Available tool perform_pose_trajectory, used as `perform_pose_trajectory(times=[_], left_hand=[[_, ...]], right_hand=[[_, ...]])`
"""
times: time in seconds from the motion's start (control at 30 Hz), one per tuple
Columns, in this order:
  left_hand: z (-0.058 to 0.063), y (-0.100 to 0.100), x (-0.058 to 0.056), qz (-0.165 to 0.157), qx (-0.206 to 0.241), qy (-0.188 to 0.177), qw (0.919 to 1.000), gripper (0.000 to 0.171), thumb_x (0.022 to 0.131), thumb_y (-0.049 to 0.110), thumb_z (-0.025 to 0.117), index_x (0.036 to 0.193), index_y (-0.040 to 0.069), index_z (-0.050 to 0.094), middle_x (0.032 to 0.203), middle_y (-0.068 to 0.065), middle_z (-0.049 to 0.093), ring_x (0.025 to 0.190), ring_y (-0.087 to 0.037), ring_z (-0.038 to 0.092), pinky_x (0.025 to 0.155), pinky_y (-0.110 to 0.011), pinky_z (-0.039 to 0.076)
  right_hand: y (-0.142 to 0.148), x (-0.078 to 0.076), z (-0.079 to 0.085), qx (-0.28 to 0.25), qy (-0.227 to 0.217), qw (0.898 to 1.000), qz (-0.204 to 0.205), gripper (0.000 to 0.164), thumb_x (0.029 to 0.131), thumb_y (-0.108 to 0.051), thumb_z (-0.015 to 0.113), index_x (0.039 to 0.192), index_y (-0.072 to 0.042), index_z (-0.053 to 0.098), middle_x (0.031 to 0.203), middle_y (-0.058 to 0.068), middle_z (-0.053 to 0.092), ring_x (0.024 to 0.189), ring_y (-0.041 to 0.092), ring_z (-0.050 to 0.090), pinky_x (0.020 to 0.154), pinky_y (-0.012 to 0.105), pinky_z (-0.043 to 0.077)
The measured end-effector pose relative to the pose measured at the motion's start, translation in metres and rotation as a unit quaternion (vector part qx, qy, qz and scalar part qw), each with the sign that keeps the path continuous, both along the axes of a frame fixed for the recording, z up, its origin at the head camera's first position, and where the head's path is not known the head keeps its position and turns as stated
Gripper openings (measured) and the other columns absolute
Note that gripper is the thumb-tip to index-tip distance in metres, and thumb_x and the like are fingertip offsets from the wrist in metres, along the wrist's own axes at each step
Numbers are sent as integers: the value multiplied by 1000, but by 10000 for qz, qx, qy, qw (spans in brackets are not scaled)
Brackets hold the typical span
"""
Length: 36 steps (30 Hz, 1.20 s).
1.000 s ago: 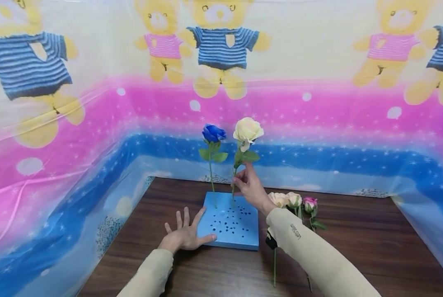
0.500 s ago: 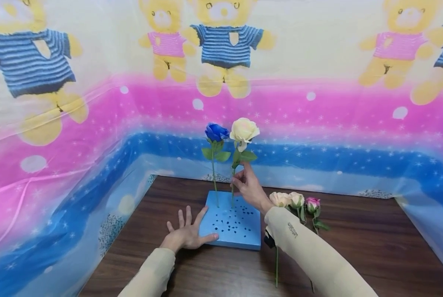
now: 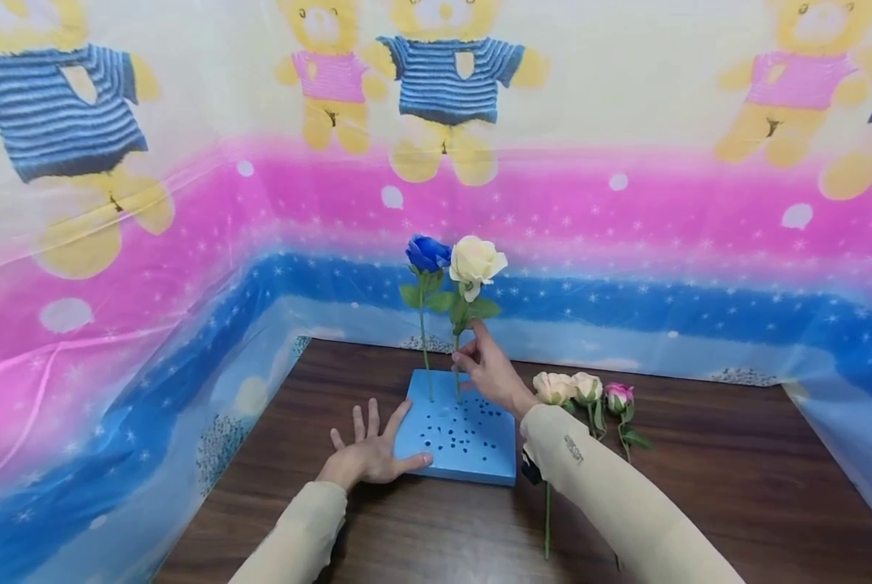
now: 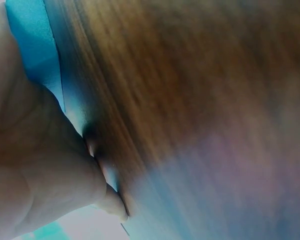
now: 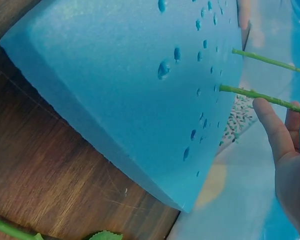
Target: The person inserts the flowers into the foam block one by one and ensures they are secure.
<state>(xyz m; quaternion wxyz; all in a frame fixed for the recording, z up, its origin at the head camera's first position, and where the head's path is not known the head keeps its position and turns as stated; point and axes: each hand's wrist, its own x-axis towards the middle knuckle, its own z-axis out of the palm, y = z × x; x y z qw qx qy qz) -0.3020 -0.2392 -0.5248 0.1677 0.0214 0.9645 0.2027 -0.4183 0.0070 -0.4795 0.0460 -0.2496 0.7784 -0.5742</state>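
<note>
My right hand (image 3: 490, 369) pinches the green stem of a cream-white rose (image 3: 476, 261) below its leaves. The stem's lower end stands in a blue foam block (image 3: 472, 466) dotted with holes; the right wrist view shows that stem (image 5: 250, 93) entering the foam, a fingertip against it. Just left, a blue rose (image 3: 428, 253) stands upright in the same block, unheld, its leaf overlapping the white rose's leaves in the head view. My left hand (image 3: 370, 456) spreads its fingers along the block's left side, thumb over the front left edge.
Right of the block lie two pale peach roses (image 3: 555, 388) and a pink rose (image 3: 618, 397) on the dark wooden table (image 3: 713, 470), partly hidden by my right forearm. A bear-print curtain (image 3: 589, 211) rises behind the table and along the left.
The white rose has shifted left toward the blue rose and a little lower relative to it, still pinched by my right hand. My left hand stays at the block; the head view shifts slightly.
</note>
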Motion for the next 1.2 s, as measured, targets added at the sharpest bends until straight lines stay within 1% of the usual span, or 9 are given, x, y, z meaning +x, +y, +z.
perform_pose_trajectory(times=[0.13, 0.23, 0.37, 0.47, 0.6, 0.7, 0.87, 1.07, 1.2], left_hand=[[3, 0, -1, -8, 35, 28, 10000, 114, 95, 90, 58, 180, 41, 1, 183, -28, -15, 169, -54, -13, 121, -89, -5], [3, 0, 0, -16, 58, 16, 10000, 114, 95, 89, 59, 181, 40, 1, 183, -28, -15, 168, -55, -13, 121, -90, -6], [4, 1, 0, -15, 76, -38, 10000, 115, 94, 91, 56, 180, 41, 0, 183, -27, -18, 168, -54, -15, 121, -89, -8], [5, 2, -1, 5, 86, -55, 9999, 115, 94, 93, 55, 180, 42, -1, 184, -26, -17, 169, -53, -16, 122, -88, -10], [3, 2, -1, 41, 64, -51, 10000, 114, 95, 90, 57, 180, 41, 1, 184, -27, -15, 168, -54, -14, 121, -89, -8], [3, 3, -1, 30, 53, -59, 10000, 114, 95, 90, 58, 181, 40, 1, 183, -28, -16, 168, -55, -15, 120, -90, -7], [2, 2, 0, -6, 53, -34, 10000, 115, 95, 90, 57, 181, 40, 1, 183, -29, -16, 167, -56, -16, 120, -91, -6], [0, 0, -1, 12, 95, -53, 9999, 114, 95, 90, 58, 181, 39, 2, 183, -29, -16, 167, -56, -16, 120, -91, -7], [0, 2, -1, 0, 106, -17, 9999, 114, 95, 90, 58, 181, 39, 2, 183, -29, -16, 167, -57, -15, 120, -91, -7]], right_hand=[[-1, -2, 1, -14, -60, 9999, -112, 37, 118, -11, 58, 152, -17, 47, 118, 18, 68, 109, 37, 74, 84, 49, 69], [1, 0, -2, 6, -218, 9995, -218, 36, 117, -15, 61, 151, -19, 50, 120, 15, 70, 114, 40, 73, 88, 50, 68], [7, 4, -1, -2, -436, 9987, -248, 52, 114, -26, 68, 160, -22, 45, 131, 16, 70, 126, 46, 69, 95, 56, 66], [11, 6, 2, -120, -605, 9980, -118, 68, 111, -31, 73, 168, -21, 38, 141, 20, 67, 131, 47, 67, 97, 61, 64], [18, 11, 4, -201, -811, 9965, 67, 81, 108, -33, 79, 173, -26, 31, 155, 23, 59, 136, 45, 66, 99, 64, 62], [22, 14, 4, -125, -884, 9959, 115, 89, 105, -36, 81, 175, -30, 26, 164, 24, 52, 139, 42, 66, 98, 62, 63], [30, 17, 3, -174, -1018, 9944, 228, 97, 104, -35, 84, 178, -31, 22, 171, 23, 46, 141, 42, 64, 96, 63, 64], [43, 22, 7, -177, -1262, 9907, 480, 98, 103, -35, 85, 177, -39, 21, 174, 20, 42, 145, 43, 60, 95, 63, 64], [55, 26, 9, -266, -1371, 9887, 542, 96, 102, -38, 86, 175, -44, 24, 173, 17, 43, 144, 43, 62, 96, 65, 63]])
